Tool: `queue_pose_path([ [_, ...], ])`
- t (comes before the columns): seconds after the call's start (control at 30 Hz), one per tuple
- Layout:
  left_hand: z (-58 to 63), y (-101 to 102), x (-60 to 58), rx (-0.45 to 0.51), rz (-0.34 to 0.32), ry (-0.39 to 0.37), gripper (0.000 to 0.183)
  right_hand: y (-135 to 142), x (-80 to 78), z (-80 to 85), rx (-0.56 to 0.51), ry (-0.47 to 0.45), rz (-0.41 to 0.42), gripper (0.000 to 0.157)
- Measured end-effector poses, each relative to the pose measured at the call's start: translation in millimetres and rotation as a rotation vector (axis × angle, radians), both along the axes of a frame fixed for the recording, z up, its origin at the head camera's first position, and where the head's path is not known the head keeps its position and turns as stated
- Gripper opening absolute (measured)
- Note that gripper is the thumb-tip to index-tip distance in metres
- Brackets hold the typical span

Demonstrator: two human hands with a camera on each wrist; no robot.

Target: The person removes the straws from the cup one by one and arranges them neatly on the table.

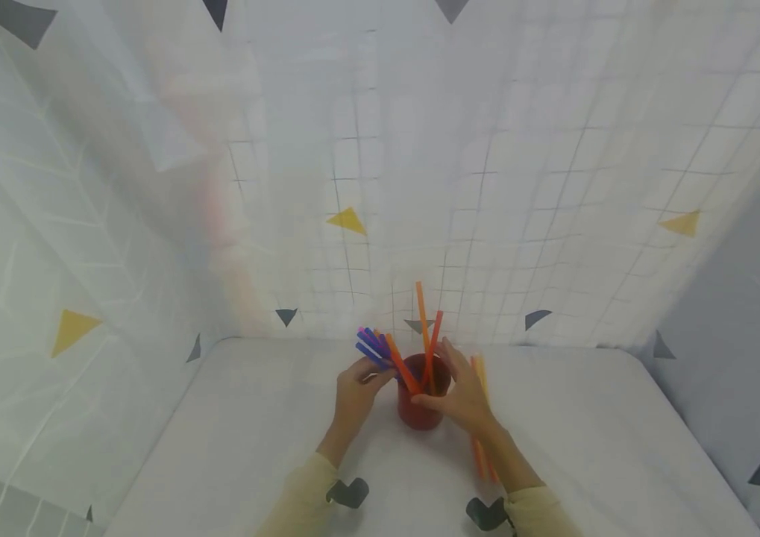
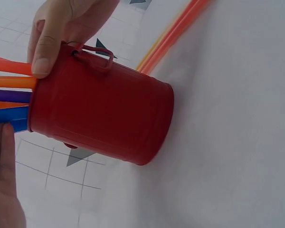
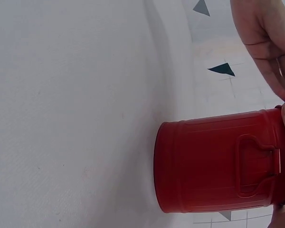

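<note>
A small red metal bucket (image 1: 420,415) with side handles (image 2: 99,57) stands upright on the table, holding several long plastic straws. Orange straws (image 1: 422,309) and a red straw (image 1: 436,328) rise from its mouth. Blue straws (image 1: 369,347) and a purple one (image 2: 12,96) lean out over the left of the rim. My left hand (image 1: 355,391) pinches the blue straws beside the rim, its fingertips close below them in the left wrist view. Across the bucket's top, my right hand (image 1: 465,395) grips the rim, the thumb in front and the fingers behind.
More orange and yellow straws (image 1: 485,451) lie on the white table (image 1: 245,447) to the right of the bucket, partly behind my right forearm. A white sheet with grid lines and triangles (image 1: 406,186) hangs behind the table's back edge.
</note>
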State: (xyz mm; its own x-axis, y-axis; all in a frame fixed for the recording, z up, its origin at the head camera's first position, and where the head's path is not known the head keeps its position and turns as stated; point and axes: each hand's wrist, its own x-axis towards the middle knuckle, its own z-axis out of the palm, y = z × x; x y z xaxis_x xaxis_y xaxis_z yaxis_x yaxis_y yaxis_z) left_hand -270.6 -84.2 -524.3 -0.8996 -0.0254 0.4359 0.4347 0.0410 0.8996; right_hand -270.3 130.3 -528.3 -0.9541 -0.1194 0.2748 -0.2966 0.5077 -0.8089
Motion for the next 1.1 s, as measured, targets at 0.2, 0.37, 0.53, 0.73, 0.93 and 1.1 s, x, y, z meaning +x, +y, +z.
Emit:
queue_pose_path([
  [0.2, 19.4, -5, 0.3, -0.052, 0.046, 0.051, 0.012, -2, -1.3, -0.9, -0.006, -0.003, 0.007, 0.11],
  [0.37, 45.1, -13, -2.3, 0.007, 0.044, 0.091, 0.014, -3, -4.5, -2.6, 0.005, 0.028, 0.017, 0.102],
  [0.53, 84.4, -25, 3.3, 0.013, 0.081, 0.142, 0.014, -4, -6.0, -4.3, -0.008, 0.031, 0.019, 0.101],
  [0.73, 135.5, -42, 19.6, 0.004, 0.191, 0.223, 0.021, -5, -5.8, -5.3, -0.015, 0.004, 0.008, 0.1],
  [0.93, 158.2, -65, 18.9, 0.031, 0.28, 0.273, 0.026, -5, -7.0, -4.6, -0.019, 0.016, 0.032, 0.098],
  [1.1, 158.5, -87, 8.9, 0.109, 0.307, 0.272, 0.028, -5, -5.7, -3.6, -0.023, 0.019, 0.037, 0.097],
])
